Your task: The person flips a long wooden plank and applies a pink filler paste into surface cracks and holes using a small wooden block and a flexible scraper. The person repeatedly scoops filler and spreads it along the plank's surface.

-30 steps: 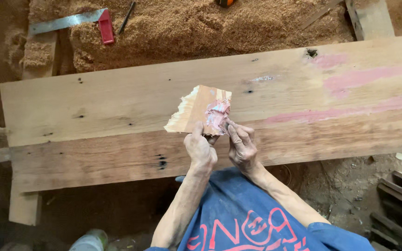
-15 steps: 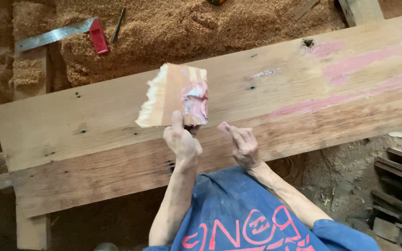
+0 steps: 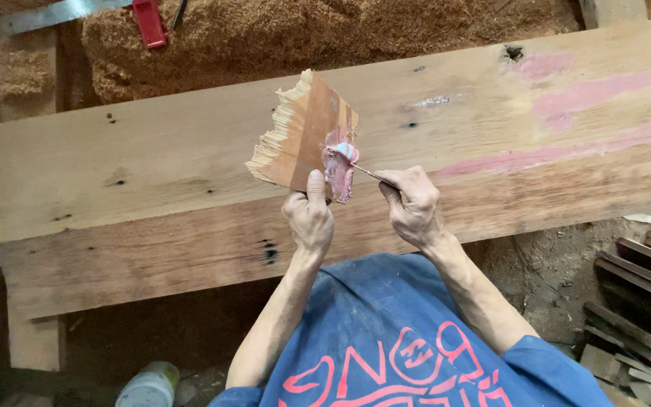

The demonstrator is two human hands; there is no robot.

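Note:
My left hand (image 3: 309, 218) grips a small splintered wood scrap (image 3: 301, 136) by its lower edge, thumb on its face, holding it up over a long wide plank (image 3: 152, 166). A blob of pink and white filler (image 3: 340, 167) sits on the scrap's lower right corner. My right hand (image 3: 413, 203) pinches a thin blade-like tool (image 3: 371, 174) whose tip touches that filler. The plank carries pink filler streaks (image 3: 566, 98) toward its right end.
Sawdust (image 3: 303, 30) is heaped behind the plank. A metal square with a red handle (image 3: 148, 19) lies at the top left. Stacked wood strips (image 3: 634, 286) sit at the lower right, and a pale bottle (image 3: 148, 384) stands on the ground near my left elbow.
My right hand, empty and apart from the scrap half a second ago, now holds the thin tool with its tip in the filler. The left hand keeps the scrap raised.

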